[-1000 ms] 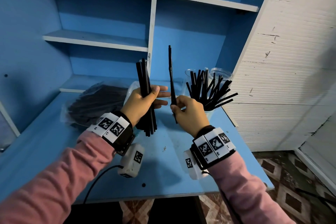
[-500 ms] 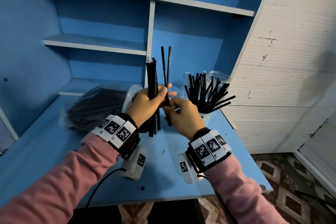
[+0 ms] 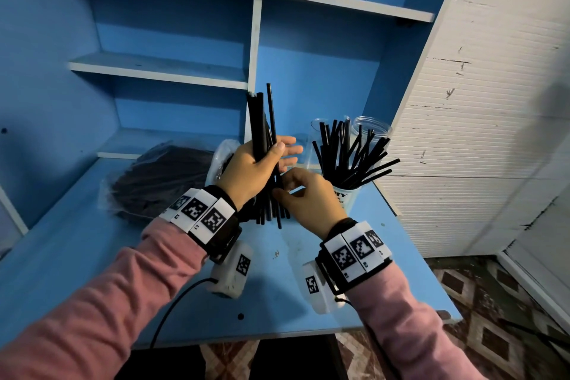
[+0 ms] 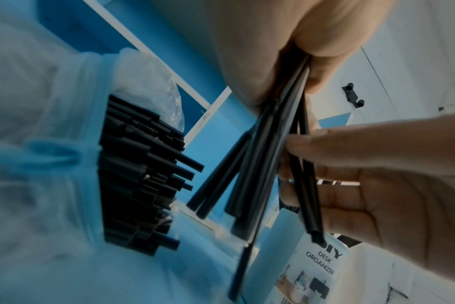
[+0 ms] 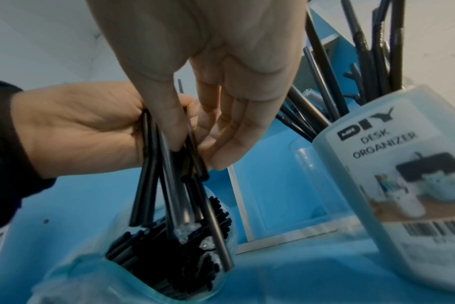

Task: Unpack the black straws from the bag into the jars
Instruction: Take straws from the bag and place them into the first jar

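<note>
Black straws [image 3: 262, 145] are held upright in a bundle above the bench [image 3: 92, 256] by the left hand [image 3: 249, 170], thumb clamped across, fingers extended. Their lower ends are pinched by the right hand [image 3: 308, 194]. Beyond, more straws fill a jar [image 3: 347, 194] and the bag [image 3: 160, 176].

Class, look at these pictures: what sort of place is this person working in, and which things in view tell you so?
Probably a home or small-shop work corner, not a factory: a blue desk with built-in shelves, a patterned tiled floor, and a jar labelled "desk organizer".
</note>
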